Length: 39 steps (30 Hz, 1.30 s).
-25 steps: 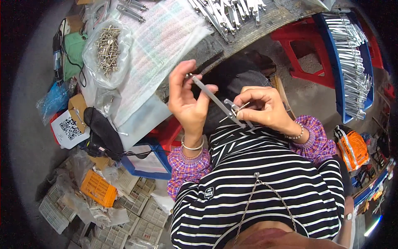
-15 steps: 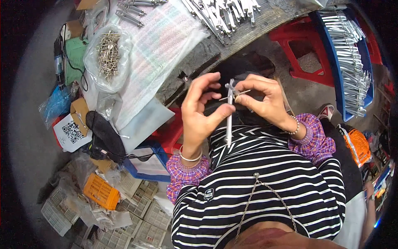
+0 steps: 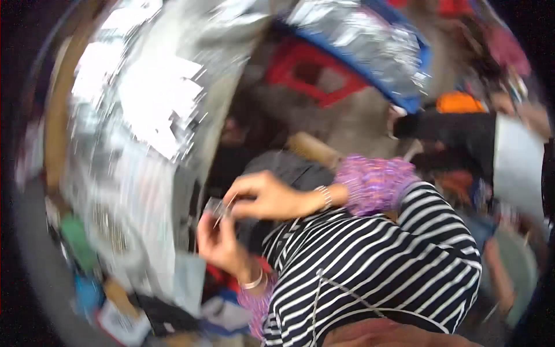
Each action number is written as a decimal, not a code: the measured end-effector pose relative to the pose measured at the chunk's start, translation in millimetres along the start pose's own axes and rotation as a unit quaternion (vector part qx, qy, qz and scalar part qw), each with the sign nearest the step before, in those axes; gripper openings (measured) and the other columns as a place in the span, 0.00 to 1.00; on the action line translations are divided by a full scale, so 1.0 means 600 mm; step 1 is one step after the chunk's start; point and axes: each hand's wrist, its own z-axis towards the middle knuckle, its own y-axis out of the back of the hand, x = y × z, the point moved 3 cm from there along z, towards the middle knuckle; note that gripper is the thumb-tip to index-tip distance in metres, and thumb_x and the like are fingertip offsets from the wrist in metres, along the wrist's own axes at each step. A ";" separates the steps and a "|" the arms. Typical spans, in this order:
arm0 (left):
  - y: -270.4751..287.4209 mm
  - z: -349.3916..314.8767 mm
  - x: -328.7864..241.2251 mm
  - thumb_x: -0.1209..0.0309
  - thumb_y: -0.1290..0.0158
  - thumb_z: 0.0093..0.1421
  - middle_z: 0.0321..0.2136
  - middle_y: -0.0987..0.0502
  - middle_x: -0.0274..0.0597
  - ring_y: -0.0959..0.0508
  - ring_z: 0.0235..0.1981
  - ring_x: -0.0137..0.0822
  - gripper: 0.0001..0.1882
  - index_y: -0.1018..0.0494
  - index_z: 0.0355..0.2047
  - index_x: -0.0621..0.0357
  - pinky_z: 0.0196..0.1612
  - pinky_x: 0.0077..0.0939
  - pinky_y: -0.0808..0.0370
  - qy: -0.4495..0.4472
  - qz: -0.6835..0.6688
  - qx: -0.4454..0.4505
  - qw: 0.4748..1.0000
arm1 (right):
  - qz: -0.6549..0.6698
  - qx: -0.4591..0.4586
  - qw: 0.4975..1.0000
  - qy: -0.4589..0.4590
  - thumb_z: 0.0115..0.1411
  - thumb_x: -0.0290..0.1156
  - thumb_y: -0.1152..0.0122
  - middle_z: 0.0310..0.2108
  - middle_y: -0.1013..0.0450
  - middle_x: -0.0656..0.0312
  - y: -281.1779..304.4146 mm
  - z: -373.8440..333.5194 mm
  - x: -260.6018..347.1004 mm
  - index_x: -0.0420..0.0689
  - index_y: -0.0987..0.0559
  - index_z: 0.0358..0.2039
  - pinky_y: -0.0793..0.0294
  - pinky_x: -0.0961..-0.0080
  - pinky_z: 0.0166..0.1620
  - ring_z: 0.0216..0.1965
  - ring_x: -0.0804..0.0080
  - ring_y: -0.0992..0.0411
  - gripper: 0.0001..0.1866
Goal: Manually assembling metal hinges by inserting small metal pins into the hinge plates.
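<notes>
Motion smears the whole view. My left hand (image 3: 222,248) and my right hand (image 3: 260,196) meet just right of the table edge, fingertips almost touching. Between them is a small silver metal part (image 3: 216,208), its outline blurred. The left thumb and fingers pinch it from below, while the right fingertips close on it from the right. A thin pin seems to cross it at the fingers, but I cannot make out how it sits. Most of the part's length is hidden or lost in blur.
Piles of shiny metal parts (image 3: 159,98) lie on the table at the left. A bag of pins (image 3: 110,228) is nearer. Beyond my hands stand a red stool (image 3: 315,72) and a blue tray (image 3: 419,104) of silver parts. At right is a person's dark-clothed leg (image 3: 457,136).
The view has swung, so the table and its piles now fill the left side. Both hands appear further left and lower, closer together, still around the metal part.
</notes>
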 end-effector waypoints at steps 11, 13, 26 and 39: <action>0.015 0.007 0.011 0.82 0.47 0.52 0.35 0.26 0.47 0.26 0.33 0.32 0.15 0.33 0.41 0.74 0.37 0.21 0.28 -0.119 -0.014 0.037 0.992 | 0.013 0.027 0.998 0.046 0.47 0.27 0.40 0.24 0.25 0.55 -0.009 -0.018 -0.008 0.36 0.23 0.32 0.28 0.76 0.30 0.25 0.70 0.26 0.11; 0.012 0.008 0.009 0.82 0.47 0.52 0.35 0.26 0.47 0.26 0.33 0.33 0.15 0.33 0.41 0.74 0.36 0.22 0.27 -0.132 -0.009 0.044 0.990 | -0.003 0.027 0.997 0.068 0.46 0.27 0.40 0.22 0.25 0.54 -0.007 -0.016 -0.006 0.36 0.22 0.30 0.30 0.75 0.26 0.22 0.69 0.27 0.11; 0.008 0.007 0.002 0.81 0.46 0.51 0.35 0.27 0.48 0.26 0.34 0.33 0.16 0.32 0.41 0.74 0.37 0.23 0.27 -0.121 -0.017 -0.003 0.993 | -0.002 0.025 0.995 0.092 0.46 0.27 0.40 0.21 0.25 0.57 -0.014 -0.015 -0.007 0.37 0.22 0.30 0.31 0.76 0.25 0.21 0.71 0.28 0.10; 0.014 0.020 0.008 0.81 0.49 0.53 0.33 0.26 0.45 0.27 0.31 0.29 0.15 0.32 0.42 0.73 0.36 0.19 0.30 -0.072 -0.006 0.063 0.995 | 0.002 0.019 0.997 0.079 0.47 0.27 0.40 0.21 0.26 0.56 -0.010 -0.010 -0.012 0.37 0.23 0.29 0.32 0.74 0.25 0.22 0.69 0.28 0.09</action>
